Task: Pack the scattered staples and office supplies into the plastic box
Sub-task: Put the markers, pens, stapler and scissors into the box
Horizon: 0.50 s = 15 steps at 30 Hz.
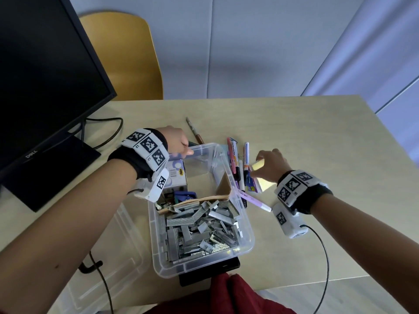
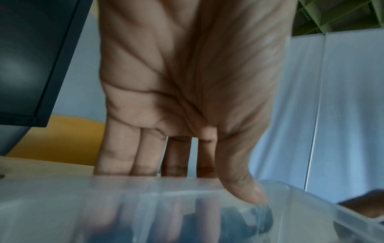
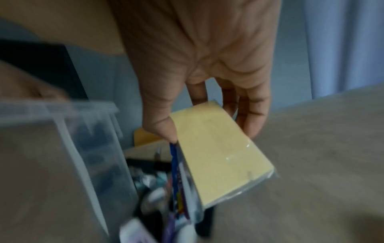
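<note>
The table carries a dark monitor at ten o'clock. At centre sits the clear plastic box, its six o'clock end heaped with staples (a cardboard divider walls them off). The left hand grips the box's eleven o'clock rim, fingers outside and thumb over the edge. Markers lie just beside the box at two o'clock. There the right hand pinches a wrapped yellow sticky-note pad between thumb and fingers.
</note>
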{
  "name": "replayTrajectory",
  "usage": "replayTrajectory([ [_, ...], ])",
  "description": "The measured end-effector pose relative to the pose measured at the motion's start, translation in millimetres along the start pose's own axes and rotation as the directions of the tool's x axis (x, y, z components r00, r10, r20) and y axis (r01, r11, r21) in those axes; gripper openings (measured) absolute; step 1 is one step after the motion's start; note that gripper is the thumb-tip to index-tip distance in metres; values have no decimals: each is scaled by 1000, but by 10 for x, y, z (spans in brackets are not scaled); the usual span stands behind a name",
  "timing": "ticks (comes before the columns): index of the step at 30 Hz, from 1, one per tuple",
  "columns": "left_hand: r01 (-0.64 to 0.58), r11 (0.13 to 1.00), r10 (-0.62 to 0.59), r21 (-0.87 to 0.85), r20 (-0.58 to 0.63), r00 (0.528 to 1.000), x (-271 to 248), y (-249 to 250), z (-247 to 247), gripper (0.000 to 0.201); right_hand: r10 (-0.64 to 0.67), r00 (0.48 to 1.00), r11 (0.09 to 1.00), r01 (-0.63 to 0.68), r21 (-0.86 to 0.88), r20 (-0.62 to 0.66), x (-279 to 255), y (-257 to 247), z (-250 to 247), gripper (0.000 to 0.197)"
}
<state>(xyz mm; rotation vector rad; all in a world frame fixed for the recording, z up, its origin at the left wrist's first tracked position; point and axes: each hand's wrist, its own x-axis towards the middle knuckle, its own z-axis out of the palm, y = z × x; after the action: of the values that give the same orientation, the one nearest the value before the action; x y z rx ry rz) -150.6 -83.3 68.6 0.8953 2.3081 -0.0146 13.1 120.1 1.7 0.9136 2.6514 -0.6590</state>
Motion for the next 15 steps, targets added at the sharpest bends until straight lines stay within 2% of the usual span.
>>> replayTrajectory([
  [3, 3, 1000, -2, -31, 29, 1000, 5, -29, -20, 34, -93, 987, 989, 106, 102, -132, -94, -218, -283, 44],
  [5, -1, 998, 4, -64, 50, 999, 0, -69, -56, 35, -145, 957, 971, 187, 152, -251, -166, -419, -495, 33],
  [7, -5, 997, 10, -73, 77, 997, -25, -105, -98, 36, -202, 930, 941, 271, 201, -308, -270, -653, -693, 20],
  [9, 11, 999, -6, -46, 113, 994, -60, -137, -138, 39, -297, 907, 907, 366, 209, -298, -373, -895, -824, 16],
  [11, 21, 1000, -24, 21, 157, 987, -76, -161, -157, 44, -401, 878, 880, 449, 156, -261, -426, -1105, -870, 26],
  [15, 56, 984, -88, 166, 194, 977, -51, -234, -108, 36, -484, 875, 870, 482, -106, 3, -439, -1395, -720, 29],
])
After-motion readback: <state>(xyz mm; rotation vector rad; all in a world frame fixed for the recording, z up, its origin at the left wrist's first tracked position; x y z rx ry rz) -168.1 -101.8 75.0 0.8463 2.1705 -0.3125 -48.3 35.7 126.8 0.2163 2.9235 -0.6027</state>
